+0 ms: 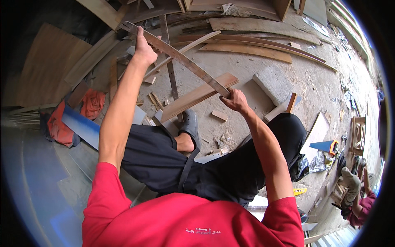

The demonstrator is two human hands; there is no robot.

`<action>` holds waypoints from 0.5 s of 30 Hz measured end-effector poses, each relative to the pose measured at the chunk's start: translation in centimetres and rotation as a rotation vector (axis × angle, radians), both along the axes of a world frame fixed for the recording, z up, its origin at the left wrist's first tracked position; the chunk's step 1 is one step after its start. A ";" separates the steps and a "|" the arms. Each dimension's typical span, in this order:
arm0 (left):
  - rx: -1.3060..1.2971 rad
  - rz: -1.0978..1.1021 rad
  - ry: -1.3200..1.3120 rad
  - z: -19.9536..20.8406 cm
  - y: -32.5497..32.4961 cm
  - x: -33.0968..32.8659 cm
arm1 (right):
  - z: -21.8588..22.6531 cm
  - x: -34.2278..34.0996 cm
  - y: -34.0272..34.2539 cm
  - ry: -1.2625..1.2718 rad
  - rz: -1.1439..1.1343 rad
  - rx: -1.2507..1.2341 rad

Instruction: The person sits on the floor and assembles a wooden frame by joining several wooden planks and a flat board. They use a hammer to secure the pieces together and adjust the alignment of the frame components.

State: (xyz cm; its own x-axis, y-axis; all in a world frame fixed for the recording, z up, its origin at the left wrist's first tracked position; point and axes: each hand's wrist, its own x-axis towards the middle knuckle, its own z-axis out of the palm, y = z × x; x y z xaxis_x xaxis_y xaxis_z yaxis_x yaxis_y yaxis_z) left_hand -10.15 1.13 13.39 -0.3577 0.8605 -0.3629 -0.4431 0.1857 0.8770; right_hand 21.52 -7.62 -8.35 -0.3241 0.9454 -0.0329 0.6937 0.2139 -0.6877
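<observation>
A long, narrow brown wooden strip [189, 64] is held up slantwise between my two hands. Near its far left end, my left hand [146, 48] is closed around it, thumb on the near side and some fingers behind. My right hand [235, 100] grips the near right end, fingers wrapped round it. Below the strip, close to my right hand, a reddish-brown board [197, 99] lies aslant above the floor. A darker upright-looking strip [172, 78] and a pale curved strip [187, 48] pass beneath the held piece.
Long planks [247, 53] lie across the far floor. Right of my hands is a grey block [273, 84], with a small wood offcut [219, 115] nearer. A blue handsaw [323, 146] rests by my right knee. Another person [361, 201] sits at lower right. Orange cloth [61, 123] lies left.
</observation>
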 end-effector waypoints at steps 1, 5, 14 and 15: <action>-0.027 0.009 0.038 -0.3 0.0 -0.8 | 0.4 -0.7 0.0 0.029 -0.015 0.009; -0.007 -0.220 0.360 -2.7 -1.6 -4.5 | 1.3 -2.8 1.2 0.071 -0.046 -0.034; -0.106 -0.232 0.805 -9.3 -9.8 -8.3 | -0.5 -5.1 1.0 0.140 -0.143 -0.372; -0.177 -0.311 0.842 -10.0 -10.6 -8.9 | -0.7 -5.1 1.2 0.135 -0.148 -0.409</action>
